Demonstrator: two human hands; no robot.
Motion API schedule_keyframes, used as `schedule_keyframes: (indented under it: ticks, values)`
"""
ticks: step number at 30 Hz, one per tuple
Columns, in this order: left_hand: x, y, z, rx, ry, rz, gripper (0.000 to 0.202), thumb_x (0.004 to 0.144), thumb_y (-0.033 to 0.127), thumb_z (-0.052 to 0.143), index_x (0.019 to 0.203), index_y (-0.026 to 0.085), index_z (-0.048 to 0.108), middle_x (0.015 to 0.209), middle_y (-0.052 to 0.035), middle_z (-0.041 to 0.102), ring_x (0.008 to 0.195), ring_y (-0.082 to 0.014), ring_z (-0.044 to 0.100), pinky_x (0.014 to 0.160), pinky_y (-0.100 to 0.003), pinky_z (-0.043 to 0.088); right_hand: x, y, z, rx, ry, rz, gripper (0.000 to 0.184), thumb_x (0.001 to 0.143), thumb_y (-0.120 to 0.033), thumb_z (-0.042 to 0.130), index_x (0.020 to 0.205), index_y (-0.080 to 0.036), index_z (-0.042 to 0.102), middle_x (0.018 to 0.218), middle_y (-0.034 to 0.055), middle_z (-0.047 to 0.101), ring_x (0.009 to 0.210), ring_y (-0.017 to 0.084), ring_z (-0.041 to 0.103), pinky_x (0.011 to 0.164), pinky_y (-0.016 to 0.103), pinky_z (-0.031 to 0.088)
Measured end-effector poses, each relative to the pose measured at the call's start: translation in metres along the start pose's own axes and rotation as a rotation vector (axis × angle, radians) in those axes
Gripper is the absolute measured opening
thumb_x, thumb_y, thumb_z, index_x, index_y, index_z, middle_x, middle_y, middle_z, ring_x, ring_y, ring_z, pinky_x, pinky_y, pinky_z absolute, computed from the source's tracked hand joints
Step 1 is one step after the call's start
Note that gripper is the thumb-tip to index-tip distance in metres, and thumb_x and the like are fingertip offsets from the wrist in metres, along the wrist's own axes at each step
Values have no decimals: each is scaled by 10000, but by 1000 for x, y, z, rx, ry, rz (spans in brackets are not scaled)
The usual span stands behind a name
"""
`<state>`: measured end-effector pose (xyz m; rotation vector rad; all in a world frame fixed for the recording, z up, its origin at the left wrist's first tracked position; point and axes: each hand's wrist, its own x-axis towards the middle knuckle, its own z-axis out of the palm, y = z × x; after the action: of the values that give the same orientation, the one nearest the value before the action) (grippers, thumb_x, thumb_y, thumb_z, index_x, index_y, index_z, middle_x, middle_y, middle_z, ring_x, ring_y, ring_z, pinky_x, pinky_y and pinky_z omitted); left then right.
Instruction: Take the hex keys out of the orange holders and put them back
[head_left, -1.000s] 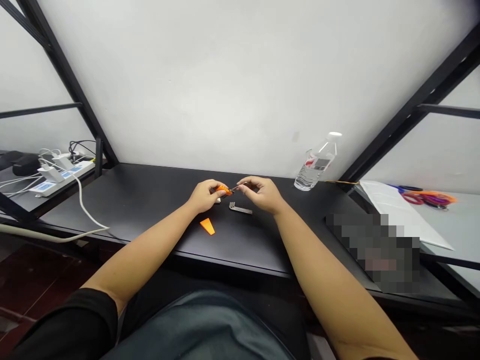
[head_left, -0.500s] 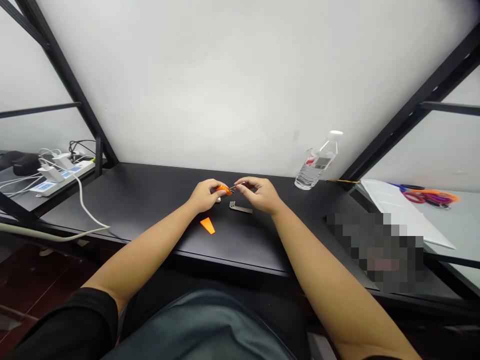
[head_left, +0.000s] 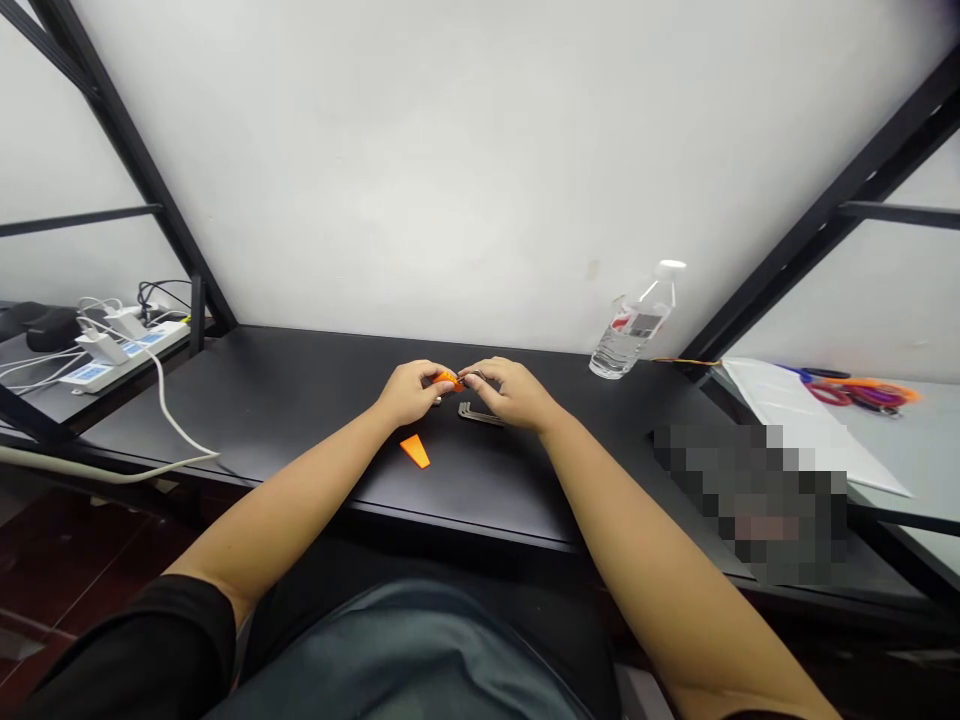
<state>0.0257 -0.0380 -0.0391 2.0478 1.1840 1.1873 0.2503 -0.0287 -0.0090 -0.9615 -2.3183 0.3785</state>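
My left hand point(head_left: 406, 393) is closed around an orange plastic hex key holder point(head_left: 448, 379), held just above the black tabletop. Close against it, my right hand point(head_left: 513, 393) pinches a thin metal hex key point(head_left: 474, 375), its tip at the holder's right end. The fingers hide most of the key, and I cannot tell how far into the holder it reaches. Several L-shaped hex keys point(head_left: 480, 415) lie side by side below my right hand. A flat orange tapered piece point(head_left: 415, 451) lies nearer the front edge. Something small and pale shows beneath my left fingers.
A water bottle point(head_left: 634, 322) stands by the wall at the right. On the left are a white power strip point(head_left: 94, 372) and a cable point(head_left: 163, 395) trailing over the tabletop. A blurred-out dark item point(head_left: 757, 500) and scissors point(head_left: 855, 390) are at the right.
My right hand has moved left toward the holder, and less of the hex key shows between the hands. My left hand has stayed in place.
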Motion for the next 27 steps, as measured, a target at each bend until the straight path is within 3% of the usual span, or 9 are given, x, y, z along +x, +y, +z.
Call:
schedule_keyframes:
  ticks: [7, 13, 19, 22, 27]
  values:
    - [0, -3, 0, -10, 4, -13, 237, 864, 382, 667, 967, 199, 778, 942, -63, 750, 766, -179, 659, 742, -320, 578, -2, 7, -9, -33, -3, 32, 379, 988, -459, 484, 1041, -211, 767, 1038, 86, 764, 931, 236, 667, 841, 340, 490]
    - [1, -4, 2, 25, -47, 10, 228, 860, 359, 658, 979, 199, 769, 948, -52, 762, 787, -178, 672, 789, -320, 563, -2, 3, 2, -129, -207, -6, 394, 985, -508, 475, 1032, -246, 767, 1032, 78, 741, 935, 231, 653, 843, 336, 464]
    - [0, -7, 2, -30, -56, -40, 260, 864, 386, 651, 998, 192, 761, 924, -49, 767, 730, -162, 670, 711, -294, 570, -3, 15, 4, -384, -267, 258, 559, 705, -714, 737, 983, -229, 728, 1099, 125, 699, 1043, 326, 622, 941, 461, 431]
    - [0, -6, 1, 1, -57, -14, 235, 860, 371, 652, 975, 200, 766, 937, -48, 770, 733, -163, 670, 706, -291, 559, -4, 19, 0, -325, -347, 360, 433, 746, -654, 727, 859, -237, 713, 1027, 97, 720, 947, 288, 647, 859, 417, 462]
    - [1, -5, 0, 27, -72, 13, 233, 853, 368, 653, 971, 205, 770, 938, -44, 771, 754, -168, 671, 740, -293, 547, -5, 16, -5, -210, -456, 398, 335, 777, -585, 707, 772, -251, 691, 853, 41, 736, 760, 214, 647, 669, 319, 454]
